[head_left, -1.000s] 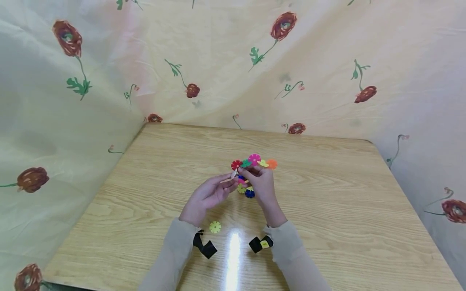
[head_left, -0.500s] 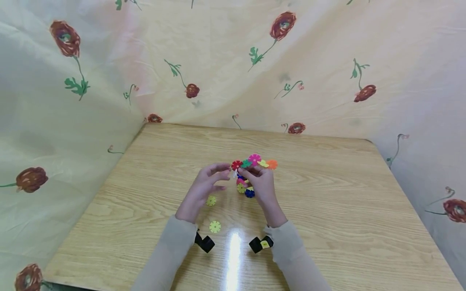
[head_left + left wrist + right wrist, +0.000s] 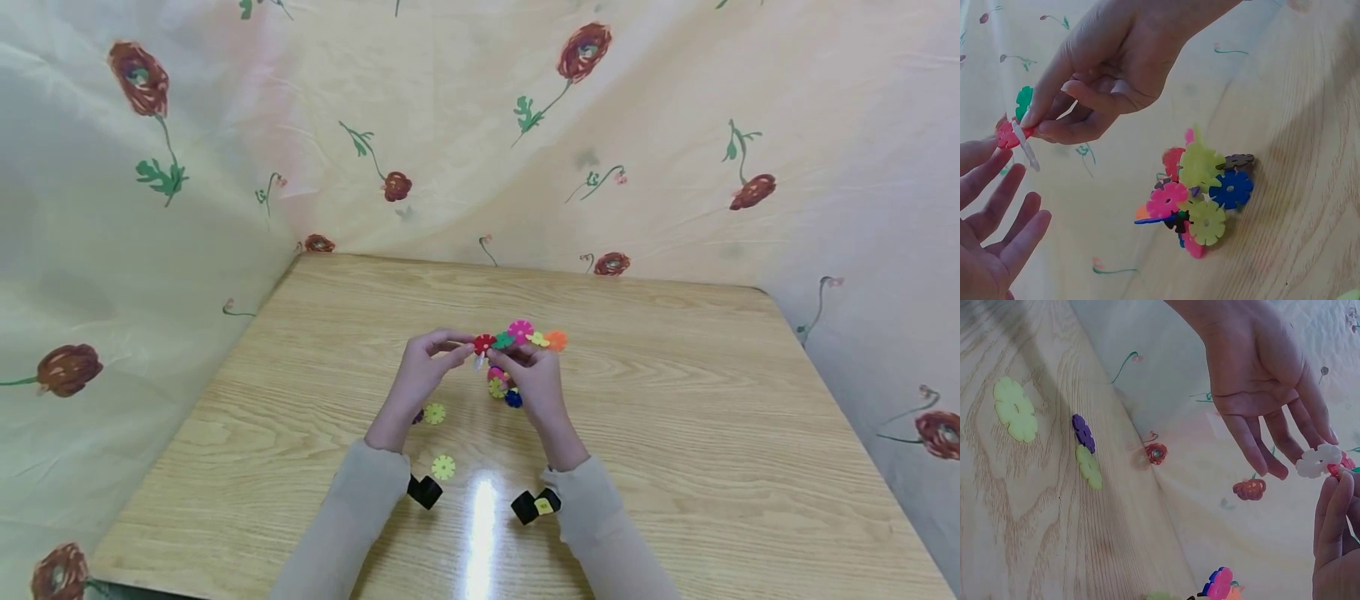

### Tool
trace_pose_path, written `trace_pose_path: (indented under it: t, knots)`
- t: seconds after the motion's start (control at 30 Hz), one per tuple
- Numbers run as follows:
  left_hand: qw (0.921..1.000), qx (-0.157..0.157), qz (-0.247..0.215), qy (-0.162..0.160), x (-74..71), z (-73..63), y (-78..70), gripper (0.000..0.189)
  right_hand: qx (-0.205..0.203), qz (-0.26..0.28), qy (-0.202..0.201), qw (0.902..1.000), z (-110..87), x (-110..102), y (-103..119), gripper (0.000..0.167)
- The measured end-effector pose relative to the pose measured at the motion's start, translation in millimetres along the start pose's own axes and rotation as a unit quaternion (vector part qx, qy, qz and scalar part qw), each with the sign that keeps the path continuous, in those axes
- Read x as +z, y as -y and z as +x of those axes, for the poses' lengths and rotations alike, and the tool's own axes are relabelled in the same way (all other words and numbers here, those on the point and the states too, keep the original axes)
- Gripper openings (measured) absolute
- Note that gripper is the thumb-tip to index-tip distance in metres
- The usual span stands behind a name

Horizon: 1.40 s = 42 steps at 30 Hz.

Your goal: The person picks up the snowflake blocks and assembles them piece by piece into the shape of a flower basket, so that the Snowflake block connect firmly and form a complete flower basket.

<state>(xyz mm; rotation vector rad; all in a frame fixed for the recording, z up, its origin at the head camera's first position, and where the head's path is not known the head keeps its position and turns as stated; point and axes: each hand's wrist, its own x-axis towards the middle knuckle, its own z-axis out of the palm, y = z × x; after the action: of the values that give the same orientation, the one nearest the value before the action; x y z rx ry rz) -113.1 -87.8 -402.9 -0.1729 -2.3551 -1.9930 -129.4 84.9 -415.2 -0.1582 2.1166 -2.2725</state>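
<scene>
Near the middle of the head view, my right hand (image 3: 538,383) pinches a chain of notched plastic discs. The chain runs from a red disc (image 3: 483,343) through a green disc (image 3: 503,339), a pink disc (image 3: 521,332) and a yellow one to an orange disc (image 3: 556,340). A white disc (image 3: 1319,460) is joined to the red end, tilted against it. My left hand (image 3: 423,367) has thumb and index finger on the red disc's left edge, its other fingers spread apart in the left wrist view. Part of the chain is hidden behind the right fingers.
On the wooden table (image 3: 675,433) stands a cluster of joined discs (image 3: 1194,194) in several colours, below the hands. Loose yellow discs (image 3: 443,467) and a purple disc (image 3: 1083,433) lie by the left forearm. A flowered cloth (image 3: 450,125) hangs around the table.
My left hand let go of the white disc, drew back with spread fingers, then returned to the red disc. The chain shifted slightly left; loose yellow and purple discs came into view by the left wrist.
</scene>
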Motion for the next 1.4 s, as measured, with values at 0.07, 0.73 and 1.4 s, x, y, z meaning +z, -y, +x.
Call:
trace_pose_path:
  t: [0.07, 0.73, 1.4]
  knots:
    - [0.9999, 0.006, 0.013, -0.005, 0.7, 1.0, -0.4, 0.024, 0.002, -0.011, 0.002, 0.9999, -0.1, 0.7, 0.5, 0.017]
    - [0.9967, -0.032, -0.048, -0.056, 5.1, 8.5, -6.1, 0.022, 0.016, -0.028, 0.011, 0.9994, -2.1, 1.5, 2.6, 0.026]
    - [0.9913, -0.052, -0.070, -0.098, -12.8, 6.7, -4.1, 0.019, 0.032, -0.312, 0.238, 0.9194, 0.5, 33.5, -45.9, 0.027]
